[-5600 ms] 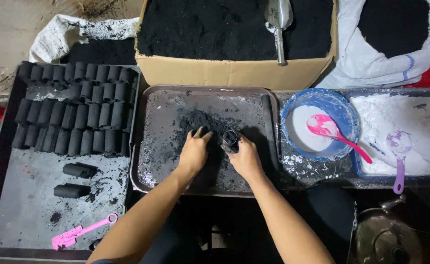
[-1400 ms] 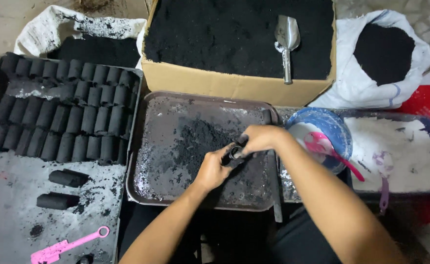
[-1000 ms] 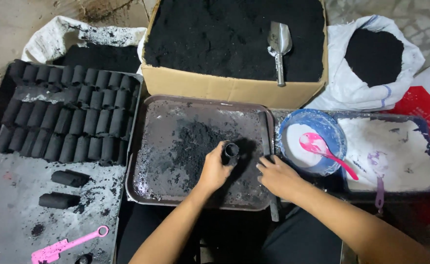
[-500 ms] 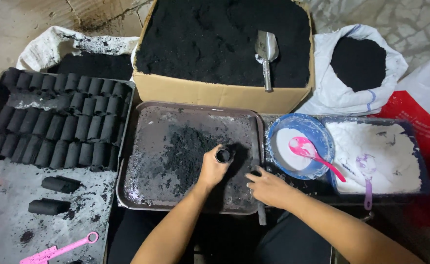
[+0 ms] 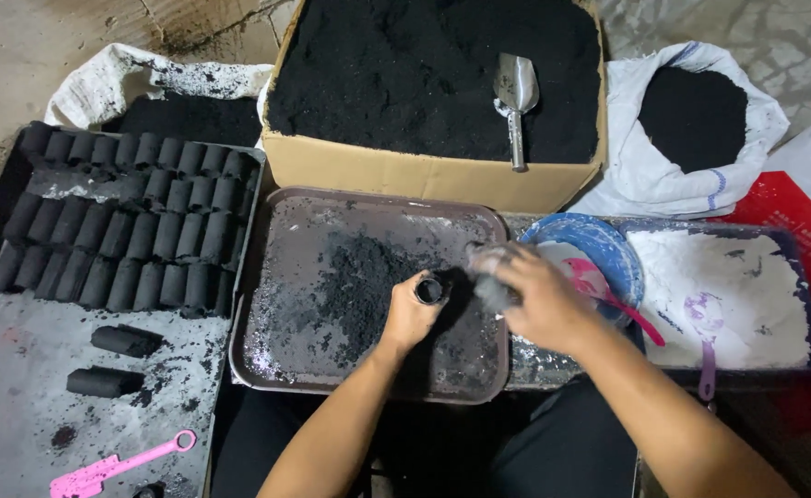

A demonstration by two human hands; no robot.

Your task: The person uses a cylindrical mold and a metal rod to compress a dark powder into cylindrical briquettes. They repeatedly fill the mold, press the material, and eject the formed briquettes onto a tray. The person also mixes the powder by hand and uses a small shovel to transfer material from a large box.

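Note:
My left hand grips a small black tube that stands upright on the brown tray, beside a pile of black powder. My right hand hovers just right of the tube, over the tray's right edge. It is closed around a dark grey rod that is blurred by motion. The rod's tip is close to the tube's open top; I cannot tell whether they touch.
A cardboard box of black powder with a metal scoop sits behind the tray. Right: a white sack, a blue bowl with a pink spoon, a tray of white powder. Left: rows of black cylinders, a pink tool.
My right hand left the tube, reached down to the tray's right edge, took hold of the dark rod there and lifted it toward the tube. My left hand kept its hold on the tube.

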